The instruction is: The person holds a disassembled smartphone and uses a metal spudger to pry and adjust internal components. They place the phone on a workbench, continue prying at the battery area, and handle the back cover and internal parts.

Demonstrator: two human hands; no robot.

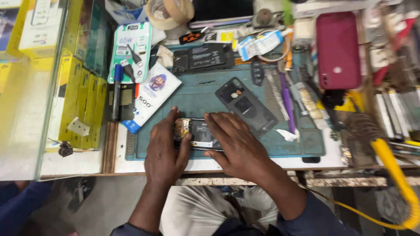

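Note:
An opened smartphone [197, 133] with its insides showing lies on a teal work mat [192, 94] near the bench's front edge. My left hand [165, 150] grips its left end, thumb over the top. My right hand [236, 142] lies flat across its right half, fingers pressing down. The phone's dark back cover [247, 107] rests on the mat just behind my right hand, apart from it.
A maroon phone [337, 49] lies at the back right. A purple-handled tool [286, 101] and tweezers sit right of the cover. A tape roll [168, 12], a flat battery [205, 57], packaged accessories [131, 51] and yellow boxes [83, 100] crowd the left and back. A yellow coiled cable [396, 175] hangs at right.

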